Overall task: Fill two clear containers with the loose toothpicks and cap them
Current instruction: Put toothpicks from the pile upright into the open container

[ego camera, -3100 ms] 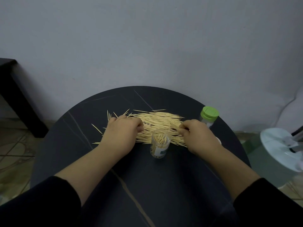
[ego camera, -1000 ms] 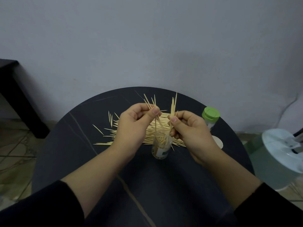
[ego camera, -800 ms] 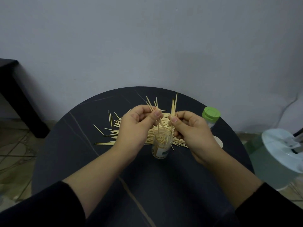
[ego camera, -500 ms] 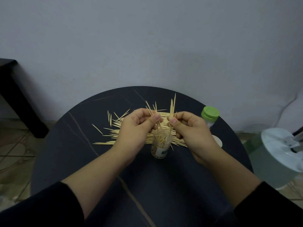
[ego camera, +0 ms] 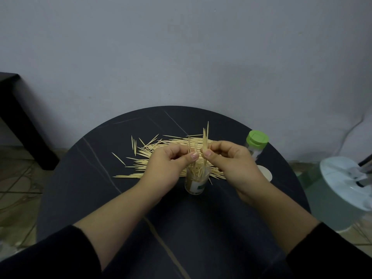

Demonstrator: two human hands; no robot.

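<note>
A small clear container (ego camera: 196, 181) with a pale label is standing upright and uncapped near the middle of a round dark surface (ego camera: 201, 238), directly beneath both hands. Toothpicks are poking up past its rim at mixed angles, and it looks only partly filled.

Just above its mouth, the right hand (ego camera: 231, 164) is pinching an upright bundle of toothpicks (ego camera: 205, 137) between thumb and curled fingers, tips pointing up. Beside it, the left hand (ego camera: 167, 168) is pinching a few more sticks, thumb pressing against the forefinger. Each grip is closed firmly on its sticks. This is probably so the sticks are hanging parallel and vertical over the narrow opening and are not fanning out. The two thumbs are almost touching.

Behind the hands, a loose pile (ego camera: 153, 160) of pale wooden toothpicks is lying spread across the surface, mostly running side to side, with a few strays towards the left.

To the right, a second container (ego camera: 255, 153) wearing a green cap (ego camera: 257, 138) is standing closed; how full it is cannot be told. A round white lid (ego camera: 266, 175) is lying flat just beside the right hand, likely meant for the open container.

Off the surface, a pale round appliance (ego camera: 346, 182) is sitting at the right and dark furniture (ego camera: 18, 121) is standing at the left, against a plain grey wall (ego camera: 181, 47).
</note>
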